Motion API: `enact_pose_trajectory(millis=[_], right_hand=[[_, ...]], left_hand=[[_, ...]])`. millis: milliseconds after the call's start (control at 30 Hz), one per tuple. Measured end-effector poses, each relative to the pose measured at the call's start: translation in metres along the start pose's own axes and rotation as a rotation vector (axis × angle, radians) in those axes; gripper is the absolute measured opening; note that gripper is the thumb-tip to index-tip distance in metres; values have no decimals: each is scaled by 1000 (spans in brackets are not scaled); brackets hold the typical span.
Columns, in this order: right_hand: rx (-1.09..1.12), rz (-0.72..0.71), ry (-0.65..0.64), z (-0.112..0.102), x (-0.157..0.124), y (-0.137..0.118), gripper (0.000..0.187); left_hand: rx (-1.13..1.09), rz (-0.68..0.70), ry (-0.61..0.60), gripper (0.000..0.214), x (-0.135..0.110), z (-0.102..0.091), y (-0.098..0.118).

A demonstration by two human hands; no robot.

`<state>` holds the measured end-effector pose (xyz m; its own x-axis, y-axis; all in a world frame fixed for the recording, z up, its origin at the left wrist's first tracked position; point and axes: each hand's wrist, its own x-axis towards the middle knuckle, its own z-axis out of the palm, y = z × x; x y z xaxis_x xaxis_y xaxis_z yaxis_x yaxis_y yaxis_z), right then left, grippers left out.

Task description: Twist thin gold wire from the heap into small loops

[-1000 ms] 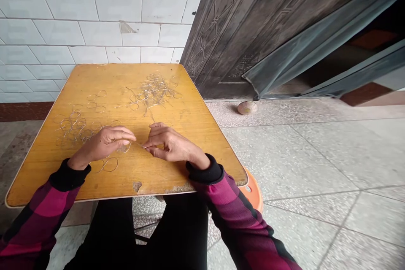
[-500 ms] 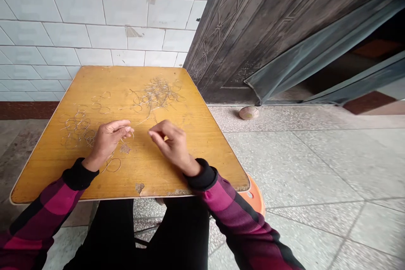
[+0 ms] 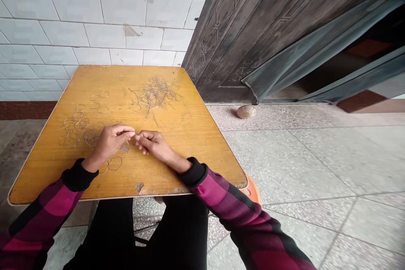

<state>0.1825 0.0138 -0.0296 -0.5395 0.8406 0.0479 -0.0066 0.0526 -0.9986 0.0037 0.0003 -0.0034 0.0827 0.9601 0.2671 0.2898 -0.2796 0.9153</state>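
Here's the left hand [image 3: 109, 143] and right hand [image 3: 152, 144] pinching a fine wire [image 3: 133, 136] over the tabletop [image 3: 190, 152], wire loops [image 3: 114, 163] alongside; that end calls for a steady hold.

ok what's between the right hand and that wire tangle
mostly bare yellow wooden tabletop, with a few thin wire ends trailing from the wire tangle toward the right hand, seen in the head view

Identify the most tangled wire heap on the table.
The far heap, toward the door: wires snarled densely with stray ends, unlike the looser rings by the left hand.
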Motion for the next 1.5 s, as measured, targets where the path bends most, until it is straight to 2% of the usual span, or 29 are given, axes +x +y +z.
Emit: enact_pose_trajectory(millis=[233,500,733,1067,1167,1333,1400,1500], right_hand=[[-61,-61,11,-1,0,2,38],[-80,-58,4,0,-1,0,38],[-130,-94,-1,1,-2,3,35],[-257,-128,-11,3,-2,6,37],[-465,-219,49,3,-4,3,38],[-896,-539,284,-1,-9,-4,31],[-1042,-588,315,-1,-9,-6,28],[-1238,-570,301,0,-7,-6,27]], left_hand=[[155,210,-5,10,-2,-5,5],[300,401,-54,12,-1,-9,3],[593,620,-94,15,-1,-11,-6],[940,724,-107,27,-6,-13,3],[994,724,-101,28,-6,-14,7],[1047,717,-100,28,-5,-12,10],[1041,728,-107,28,-6,-9,11],[1053,742,-98,27,-7,-5,13]])
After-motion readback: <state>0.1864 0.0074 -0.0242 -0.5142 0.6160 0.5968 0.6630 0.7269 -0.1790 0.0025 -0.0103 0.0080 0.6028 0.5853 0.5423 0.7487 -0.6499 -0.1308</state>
